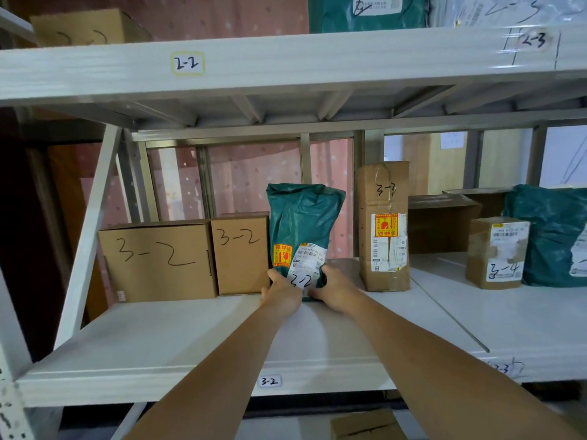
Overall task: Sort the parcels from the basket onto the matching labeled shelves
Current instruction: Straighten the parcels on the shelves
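Head view: the left hand (281, 292) and right hand (333, 289) both grip the bottom of a green plastic parcel (301, 223) marked 3-2. It stands upright on the white shelf (190, 331) labeled 3-2, just beside a cardboard box (241, 254) marked 3-2.

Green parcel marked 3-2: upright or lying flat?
Upright. The green parcel stands on end on the 3-2 shelf, gripped at its base by left hand and right hand.

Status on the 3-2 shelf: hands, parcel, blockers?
Left hand and right hand both grip the green plastic mailer bag marked 3-2 at its base. Bag upright on white shelf labeled 3-2, beside small cardboard box marked 3-2. No blockers.
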{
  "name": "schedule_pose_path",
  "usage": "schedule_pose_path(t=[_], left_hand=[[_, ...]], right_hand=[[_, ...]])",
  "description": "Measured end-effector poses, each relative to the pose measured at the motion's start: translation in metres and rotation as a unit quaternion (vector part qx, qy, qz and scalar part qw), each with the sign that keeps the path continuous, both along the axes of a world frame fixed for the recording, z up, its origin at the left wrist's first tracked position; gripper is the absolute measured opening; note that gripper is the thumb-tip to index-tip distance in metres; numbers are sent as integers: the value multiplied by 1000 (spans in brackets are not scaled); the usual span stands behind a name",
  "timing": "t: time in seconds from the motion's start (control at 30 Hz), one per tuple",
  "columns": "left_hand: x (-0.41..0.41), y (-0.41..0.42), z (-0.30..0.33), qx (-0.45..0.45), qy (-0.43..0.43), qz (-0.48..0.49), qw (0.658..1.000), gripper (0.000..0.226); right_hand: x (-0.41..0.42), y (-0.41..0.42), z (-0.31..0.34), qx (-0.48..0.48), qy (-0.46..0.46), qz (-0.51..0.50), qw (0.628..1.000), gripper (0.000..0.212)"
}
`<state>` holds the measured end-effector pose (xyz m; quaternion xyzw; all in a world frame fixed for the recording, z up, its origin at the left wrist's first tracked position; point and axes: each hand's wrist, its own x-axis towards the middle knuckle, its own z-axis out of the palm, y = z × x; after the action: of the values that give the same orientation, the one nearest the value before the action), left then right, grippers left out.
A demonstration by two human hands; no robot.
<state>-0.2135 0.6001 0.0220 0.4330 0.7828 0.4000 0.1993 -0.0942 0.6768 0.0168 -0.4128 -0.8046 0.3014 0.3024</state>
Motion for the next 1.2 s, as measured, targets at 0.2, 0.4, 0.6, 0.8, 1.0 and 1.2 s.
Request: schedule_pose_path(t=[0.2,0.4,0.6,0.8,1.0,1.2], left_hand=[[1,-2,0,-3,6,-8,1000,60],[0,1,-3,-25,35,-16,999,76],[-1,0,0,-34,36,-15,999,72],[-6,-1,0,-11,15,-28,999,67],[-15,4,-9,26,-7,-33,999,68],[-15,1,-10,39,28,-29,998,56]], right_hand=[[1,-4,2,2,-4,17,1000,59],[-4,-3,1,18,-14,6,1000,56],[-5,-3,-1,29,-23,5,999,54],[-2,-3,2,31,-19,0,999,50],[0,-1,4,26,-18,-25,999,51],[0,-4,3,12,22,-52,998,52]])
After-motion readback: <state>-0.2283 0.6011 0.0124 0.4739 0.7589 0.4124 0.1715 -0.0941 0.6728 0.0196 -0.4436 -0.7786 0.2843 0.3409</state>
